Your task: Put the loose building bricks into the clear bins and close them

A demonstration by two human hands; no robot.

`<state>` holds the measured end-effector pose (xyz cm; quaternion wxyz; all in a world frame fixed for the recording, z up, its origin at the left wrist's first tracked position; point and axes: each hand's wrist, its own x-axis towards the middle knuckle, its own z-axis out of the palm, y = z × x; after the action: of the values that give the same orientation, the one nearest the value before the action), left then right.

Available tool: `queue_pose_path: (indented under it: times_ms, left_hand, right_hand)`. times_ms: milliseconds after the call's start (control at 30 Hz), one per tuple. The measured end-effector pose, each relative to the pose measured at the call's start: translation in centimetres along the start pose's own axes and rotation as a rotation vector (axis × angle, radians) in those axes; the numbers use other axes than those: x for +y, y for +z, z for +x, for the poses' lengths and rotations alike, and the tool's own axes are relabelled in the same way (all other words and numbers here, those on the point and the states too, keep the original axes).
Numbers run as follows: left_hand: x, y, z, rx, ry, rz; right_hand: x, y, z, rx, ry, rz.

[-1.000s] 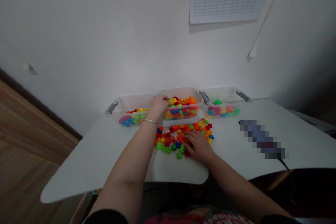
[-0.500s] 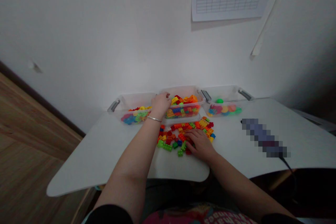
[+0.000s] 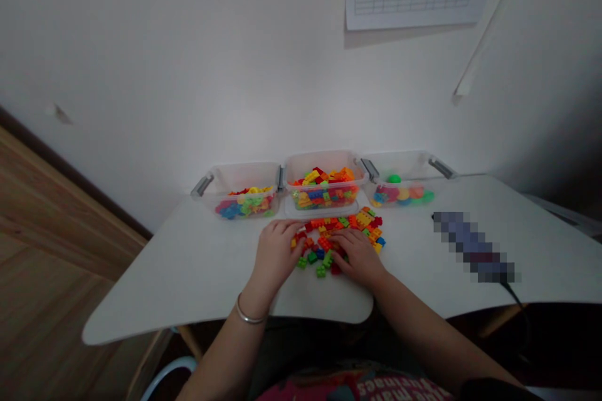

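Bright plastic bricks (image 3: 329,238) are being covered by both hands on a white table (image 3: 155,276), in a loose pile just in front of the middle clear bin (image 3: 324,160). The left hand (image 3: 275,257) is being kept curled against the pile's left side, while the right hand (image 3: 360,255) is being spread across it. No pinch is showing, and whether a brick is being gripped can't be told. Main worry imo: bricks being scattered by a careless sweep, or that bin being shoved by a wrist catching its rim. The left bin (image 3: 244,166) and right bin (image 3: 399,163) are being crowded against it, so reaching is tight. A pixelated object (image 3: 470,247) with a cable is being left well apart on the right.
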<state>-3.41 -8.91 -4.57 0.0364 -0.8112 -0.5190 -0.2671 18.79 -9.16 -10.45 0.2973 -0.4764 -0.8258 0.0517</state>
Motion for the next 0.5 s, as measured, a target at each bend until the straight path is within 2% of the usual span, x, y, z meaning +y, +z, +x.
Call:
queue_pose_path:
  times_ms: [100, 200, 500]
  left_hand:
    - [0.1, 1.3, -2.4, -0.046, -0.003, 0.011]
    - [-0.1, 2.2, -3.8, -0.061, -0.010, 0.031]
    - [-1.4, 2.0, -4.1, -0.192, 0.073, 0.057]
  right_hand:
    - [0.0, 0.0, 0.0, 0.000, 0.009, 0.002]
    - [0.1, 0.1, 0.0, 0.000, 0.012, 0.002]
    - [0.2, 0.3, 0.0, -0.005, 0.020, -0.005]
